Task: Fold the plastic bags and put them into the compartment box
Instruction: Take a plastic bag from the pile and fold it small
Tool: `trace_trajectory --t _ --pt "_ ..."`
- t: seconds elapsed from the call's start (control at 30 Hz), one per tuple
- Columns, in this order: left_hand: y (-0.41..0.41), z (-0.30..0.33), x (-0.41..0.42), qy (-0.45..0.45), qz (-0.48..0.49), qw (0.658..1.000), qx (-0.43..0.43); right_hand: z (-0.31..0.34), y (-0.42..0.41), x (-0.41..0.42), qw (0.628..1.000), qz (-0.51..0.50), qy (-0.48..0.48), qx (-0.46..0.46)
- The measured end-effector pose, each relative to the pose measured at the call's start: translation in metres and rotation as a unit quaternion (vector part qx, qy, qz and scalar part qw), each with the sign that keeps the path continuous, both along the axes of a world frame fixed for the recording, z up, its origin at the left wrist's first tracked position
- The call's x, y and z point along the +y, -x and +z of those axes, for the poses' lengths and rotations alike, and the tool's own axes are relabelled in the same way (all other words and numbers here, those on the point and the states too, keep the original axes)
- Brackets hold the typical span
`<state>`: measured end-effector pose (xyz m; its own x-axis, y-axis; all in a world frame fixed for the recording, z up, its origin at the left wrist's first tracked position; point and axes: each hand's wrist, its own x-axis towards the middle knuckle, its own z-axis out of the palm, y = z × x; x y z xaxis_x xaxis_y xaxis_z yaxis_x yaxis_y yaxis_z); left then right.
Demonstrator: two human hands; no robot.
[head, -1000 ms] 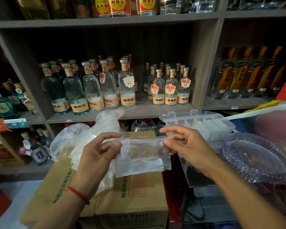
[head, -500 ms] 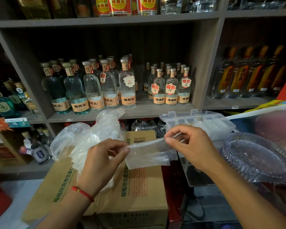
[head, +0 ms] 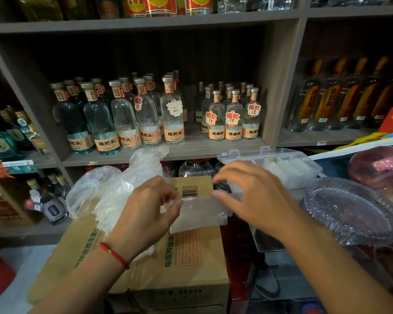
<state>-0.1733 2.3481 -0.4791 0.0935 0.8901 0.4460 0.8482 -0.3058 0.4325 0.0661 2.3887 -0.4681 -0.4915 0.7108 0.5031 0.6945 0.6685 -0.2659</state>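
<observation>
Shelving of grey wood (head: 279, 71) fills the background beyond both hands, stocked with rows of clear glass bottles with peach labels (head: 132, 123). Brown cardboard cartons printed with green characters (head: 184, 266) sit below the fingers. Left of the left hand's fingers, a loose heap of crumpled clear plastic bags (head: 114, 191) rests on the cartons. Right of the right hand lies a round ribbed clear glass dish (head: 349, 211). Just beyond the right hand's fingertips stands the clear plastic compartment box (head: 281, 164), lid open, with pale folded bags in some of its cells. Between the two hands hangs a folded translucent plastic bag (head: 200, 214), a flat rectangle held above the cartons. The left hand (head: 145, 214), a red cord on its wrist, pinches the bag's upper left corner between thumb and forefinger. The right hand (head: 254, 198) pinches the upper right edge, fingers curled and slightly blurred.
</observation>
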Motion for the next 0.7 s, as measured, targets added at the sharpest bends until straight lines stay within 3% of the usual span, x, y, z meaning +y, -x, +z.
trace_trajectory --t 0.13,0.3,0.47,0.57,0.7 --pt "-0.013 0.008 -0.004 -0.02 -0.041 0.999 0.028 -0.012 0.025 -0.004 0.997 0.073 0.01 -0.028" --pt "-0.013 0.016 -0.002 -0.017 -0.039 0.997 0.067 -0.01 0.013 0.003 0.998 0.052 0.016 -0.031" --pt "-0.018 0.019 0.001 -0.015 -0.081 0.994 0.071 -0.01 0.015 0.001 0.994 0.066 0.077 0.029" --pt "-0.017 0.019 0.009 0.008 -0.101 0.995 0.008 -0.01 0.01 0.003 0.987 0.045 0.127 0.092" --pt "-0.016 0.011 0.017 0.182 -0.159 0.956 -0.164 -0.002 -0.011 0.007 0.956 0.034 0.192 0.217"
